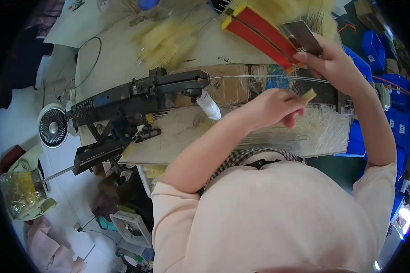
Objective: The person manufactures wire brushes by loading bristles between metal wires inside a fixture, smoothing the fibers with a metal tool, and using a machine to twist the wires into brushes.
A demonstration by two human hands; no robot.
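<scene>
A small yellow piece (pixel 309 96) is held above the workbench (pixel 187 136), clamped in the fingertips of the left hand (pixel 281 107), with the lower fingers curled inward. Just above it, a grey metal plate (pixel 304 37) is gripped by the right hand (pixel 327 63), the thumb and fingers being closed on its near end. Beside the plate, a red and yellow holder (pixel 262 37) is seen tilted; whether it is also held by the right hand cannot be told. Thin wires (pixel 269 76) are stretched behind the left hand from a black machine (pixel 136 93), below which 1 white-wrapped handle (pixel 208 105) is hung. Farther back, 1 blurred yellow heap (pixel 166 43) is seen on the bench. At the left, 1 fan (pixel 53 126) is placed; at the right, blue bins (pixel 398 100) are stacked.
</scene>
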